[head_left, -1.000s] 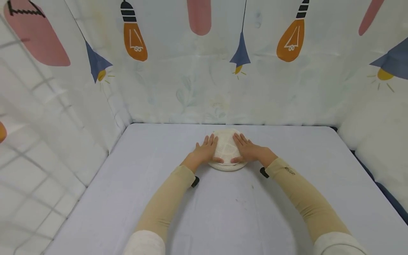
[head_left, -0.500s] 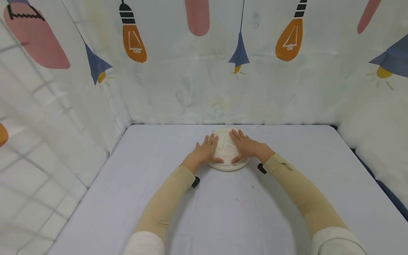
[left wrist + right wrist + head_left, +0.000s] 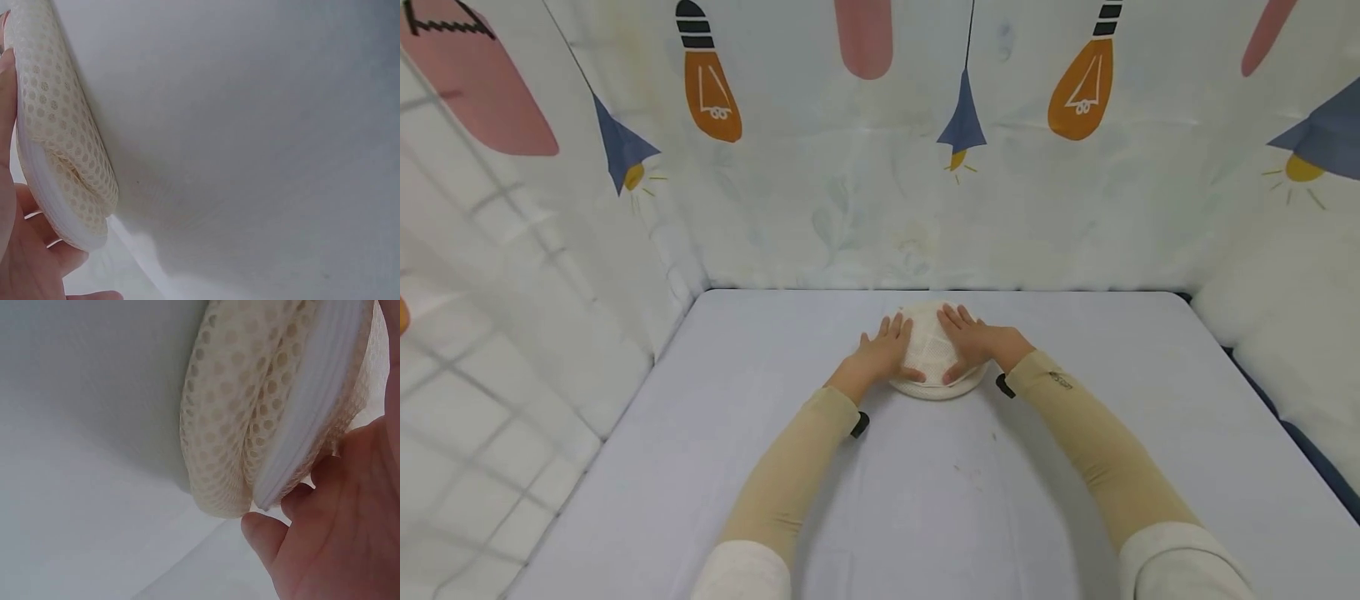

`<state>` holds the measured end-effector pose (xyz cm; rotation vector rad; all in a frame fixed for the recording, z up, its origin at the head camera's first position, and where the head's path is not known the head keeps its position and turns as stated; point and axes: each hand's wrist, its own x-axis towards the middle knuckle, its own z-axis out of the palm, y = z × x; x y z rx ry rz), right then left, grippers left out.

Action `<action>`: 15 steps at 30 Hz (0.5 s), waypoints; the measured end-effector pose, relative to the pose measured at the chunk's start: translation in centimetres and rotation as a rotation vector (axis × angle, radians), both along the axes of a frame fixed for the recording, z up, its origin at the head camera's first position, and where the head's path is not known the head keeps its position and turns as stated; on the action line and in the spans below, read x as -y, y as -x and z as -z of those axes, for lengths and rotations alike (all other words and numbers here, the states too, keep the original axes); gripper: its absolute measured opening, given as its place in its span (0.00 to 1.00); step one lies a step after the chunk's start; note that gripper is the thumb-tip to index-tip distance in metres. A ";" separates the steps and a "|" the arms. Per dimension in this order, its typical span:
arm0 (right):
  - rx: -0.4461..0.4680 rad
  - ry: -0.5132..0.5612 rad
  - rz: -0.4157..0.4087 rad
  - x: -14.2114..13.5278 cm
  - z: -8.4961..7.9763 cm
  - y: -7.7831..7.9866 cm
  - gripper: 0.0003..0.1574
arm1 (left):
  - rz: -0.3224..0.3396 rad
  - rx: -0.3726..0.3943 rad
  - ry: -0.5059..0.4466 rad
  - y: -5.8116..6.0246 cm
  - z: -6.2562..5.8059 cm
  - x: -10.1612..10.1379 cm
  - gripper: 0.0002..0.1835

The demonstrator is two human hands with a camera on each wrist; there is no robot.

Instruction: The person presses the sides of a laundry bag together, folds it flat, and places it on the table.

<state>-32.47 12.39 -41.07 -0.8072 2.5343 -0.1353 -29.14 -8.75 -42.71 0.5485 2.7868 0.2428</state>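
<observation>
A cream mesh laundry bag (image 3: 928, 346), rounded and puffed up, sits near the far edge of the table. Its honeycomb mesh and a white zip band (image 3: 312, 400) show up close in the right wrist view. My left hand (image 3: 882, 354) lies along the bag's left side, fingers extended and thumb across its front. On the other side my right hand (image 3: 973, 340) rests with spread fingers on the top and right of it. From the left wrist view, the bag's folded mesh edge (image 3: 69, 119) is beside the fingers. The palms hide part of both sides.
The white-covered table (image 3: 910, 500) stretches from my sleeves to the back. A printed curtain (image 3: 1037, 217) with lamp and bulb pictures hangs right behind its far edge. White fabric (image 3: 1292, 333) bulges along the right side.
My right hand has shifted slightly left and farther over the bag, its wrist and sleeve following. The left hand stays nearly in place, and the bag has hardly moved.
</observation>
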 end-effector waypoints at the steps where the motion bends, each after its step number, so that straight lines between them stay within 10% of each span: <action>1: 0.001 -0.001 0.001 0.1 0.0 0.0 0.82 | -0.001 -0.004 0.004 0.0 0.0 0.1 0.61; 15: -0.021 0.073 -0.014 -0.7 0.0 -0.5 0.81 | 0.049 -0.098 0.112 -0.2 0.4 0.8 0.59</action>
